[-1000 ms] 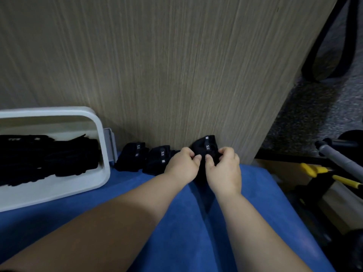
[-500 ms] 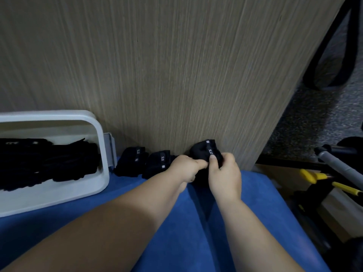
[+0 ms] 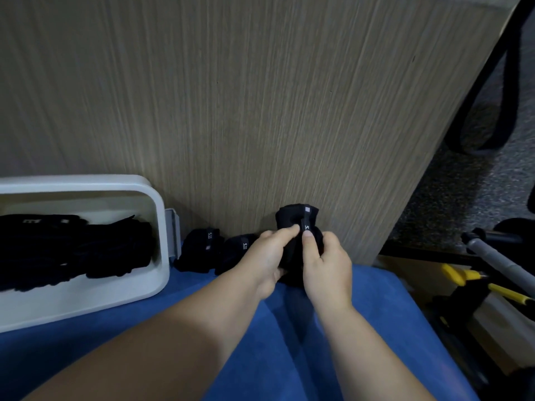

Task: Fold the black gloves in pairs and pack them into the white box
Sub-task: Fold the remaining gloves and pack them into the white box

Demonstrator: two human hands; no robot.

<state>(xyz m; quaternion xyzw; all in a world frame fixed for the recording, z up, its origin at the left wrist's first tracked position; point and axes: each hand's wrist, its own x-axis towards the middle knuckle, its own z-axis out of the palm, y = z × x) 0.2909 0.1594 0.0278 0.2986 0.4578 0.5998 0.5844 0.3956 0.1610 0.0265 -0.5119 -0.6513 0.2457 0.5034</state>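
A black glove bundle [image 3: 293, 219] is raised a little off the blue cloth, close to the wooden panel. My left hand [image 3: 267, 260] grips its left side, thumb near a small strap. My right hand [image 3: 327, 267] grips its right side and pinches the labelled strap with thumb and fingers. Two folded black glove pairs, one [image 3: 199, 250] and another [image 3: 238, 251], lie in a row to the left against the panel. The white box [image 3: 130, 290] stands at the left and holds several black gloves [image 3: 72, 250].
The blue cloth surface [image 3: 283, 357] ends at the right, where yellow-handled tools [image 3: 463, 277] and a grey bar [image 3: 498, 259] sit lower down. A tall wooden panel [image 3: 260, 111] blocks the far side. A small grey bracket [image 3: 173, 235] sits beside the box.
Both hands have lifted the glove bundle slightly and shifted their hold; my right thumb and fingers now pinch the labelled strap, and the bundle's top stands higher against the panel.
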